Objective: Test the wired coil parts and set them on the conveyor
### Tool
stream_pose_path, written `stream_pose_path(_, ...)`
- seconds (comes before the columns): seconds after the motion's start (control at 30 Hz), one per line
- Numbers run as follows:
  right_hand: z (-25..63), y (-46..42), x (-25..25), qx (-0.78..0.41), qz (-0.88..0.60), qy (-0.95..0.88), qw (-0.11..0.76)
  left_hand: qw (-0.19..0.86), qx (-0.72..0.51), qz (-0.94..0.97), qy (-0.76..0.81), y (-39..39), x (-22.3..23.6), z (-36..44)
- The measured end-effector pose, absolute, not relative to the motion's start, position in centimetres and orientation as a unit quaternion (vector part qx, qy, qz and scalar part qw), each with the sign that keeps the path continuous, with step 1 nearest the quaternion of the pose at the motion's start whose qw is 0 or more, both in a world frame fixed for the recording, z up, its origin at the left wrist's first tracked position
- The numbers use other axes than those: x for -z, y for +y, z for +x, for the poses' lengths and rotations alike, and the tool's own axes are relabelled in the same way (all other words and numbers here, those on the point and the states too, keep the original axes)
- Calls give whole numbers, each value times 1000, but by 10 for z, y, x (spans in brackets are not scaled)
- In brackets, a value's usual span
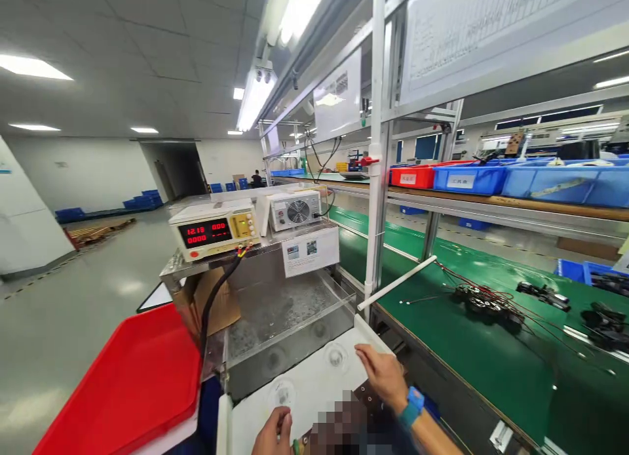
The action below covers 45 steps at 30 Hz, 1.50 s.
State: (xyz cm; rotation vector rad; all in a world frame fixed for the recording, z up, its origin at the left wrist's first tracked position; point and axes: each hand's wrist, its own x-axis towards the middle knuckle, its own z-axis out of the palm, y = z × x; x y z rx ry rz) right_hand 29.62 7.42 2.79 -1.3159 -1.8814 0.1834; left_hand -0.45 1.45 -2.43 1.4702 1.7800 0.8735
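A white panel (pixel 314 396) lies in front of me, with two clear round domed pieces on it. My left hand (pixel 274 432) is at the panel's near edge, just below the left dome (pixel 282 393). Its thumb and fingers are curled together, and whatever is between them cannot be made out. To the right of the other dome (pixel 336 356), my right hand (pixel 386 376) hangs over the panel with bent fingers pinched together. Any small thing in that pinch is hidden. A blue watch (pixel 413 406) is on the right wrist.
Behind the panel is a clear-walled box (pixel 289 317). A power supply (pixel 213 229) with red digits and a grey fan unit (pixel 295 209) stand above it. At left lies a red tray (pixel 132 376). The green bench (pixel 472 356) at right bears wired black parts (pixel 486 304).
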Motion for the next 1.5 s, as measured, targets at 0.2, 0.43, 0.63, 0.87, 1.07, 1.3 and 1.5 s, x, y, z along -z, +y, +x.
stream_pose_path(0.2, 160, 39, -10, -105, -470, -804, 349, 277, -367, 574, 677, -4, 10, 3)
stream_pose_path(0.43, 129, 26, 24, -168, -483, -785, 350, 241, -332, 606, 682, -19, -10, 6)
stream_pose_path(0.63, 146, 12, 18, -317, -433, -685, 493, 260, -367, 621, 642, -26, -14, 9)
stream_pose_path(0.87, 155, 9, 22, -450, -365, -628, 520, 269, -386, 650, 597, -21, -4, 14)
stream_pose_path(1.07, 156, 12, 26, -460, -361, -627, 514, 235, -378, 661, 605, -17, -3, 17)
stream_pose_path(1.3, 154, 12, 26, -417, -382, -654, 502, 170, -350, 665, 638, -17, -5, 20)
stream_pose_path(1.5, 152, 12, 24, -385, -390, -663, 510, 130, -343, 659, 656, -16, -4, 21)
